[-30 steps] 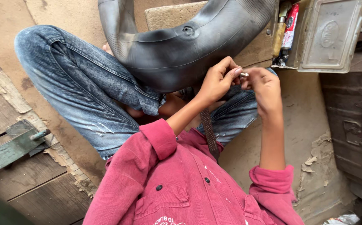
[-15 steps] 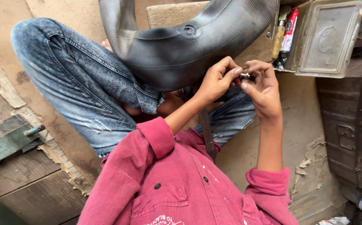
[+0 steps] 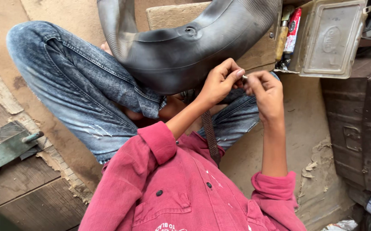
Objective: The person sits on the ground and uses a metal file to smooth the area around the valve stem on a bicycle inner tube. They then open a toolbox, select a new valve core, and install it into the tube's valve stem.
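Note:
A black rubber inner tube (image 3: 185, 47) lies across my lap, its valve hole facing up. My left hand (image 3: 219, 81) and my right hand (image 3: 266, 92) meet just below the tube's right part. Between their fingertips they pinch a small metal piece (image 3: 245, 77), mostly hidden by the fingers. Both hands rest above my right knee in blue jeans (image 3: 78, 81). My red shirt sleeves are rolled up.
A grey metal box lid (image 3: 328, 40) stands open at the upper right with a red tube (image 3: 293, 25) and a bottle beside it. A dark metal trunk (image 3: 365, 128) stands at the right. Wooden boards with a green metal bracket (image 3: 6, 145) lie at the left.
My hands stay together on the small piece; the right fingers have shifted slightly around it. The view has tilted a little.

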